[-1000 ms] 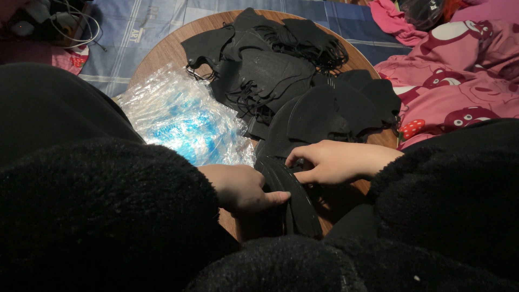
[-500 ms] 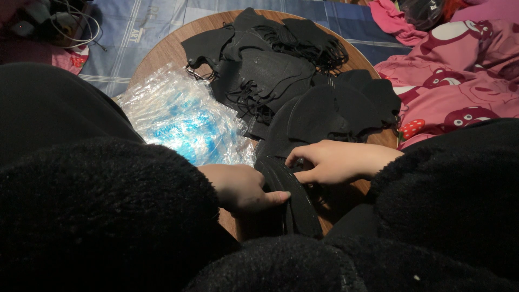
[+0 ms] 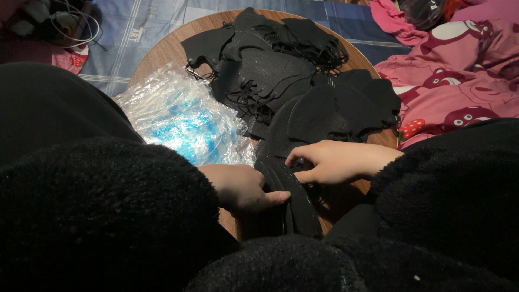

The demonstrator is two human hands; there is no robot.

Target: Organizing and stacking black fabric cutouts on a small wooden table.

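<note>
Wooden round table [image 3: 162, 51] | blue checked sheet [image 3: 124, 32] beneath | both hands [image 3: 243, 186] clamped on black mask stack [image 3: 292, 200]

Matt black cloth masks [image 3: 292, 92], glossy crinkled clear plastic bags [image 3: 184, 121], smooth wooden table [image 3: 162, 51], fuzzy black fleece sleeves [image 3: 97, 211]

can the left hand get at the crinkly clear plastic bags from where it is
Probably yes. The left hand rests on the stack of black masks, and the clear plastic bags lie just beyond it on the round wooden table, with nothing between them.
</note>
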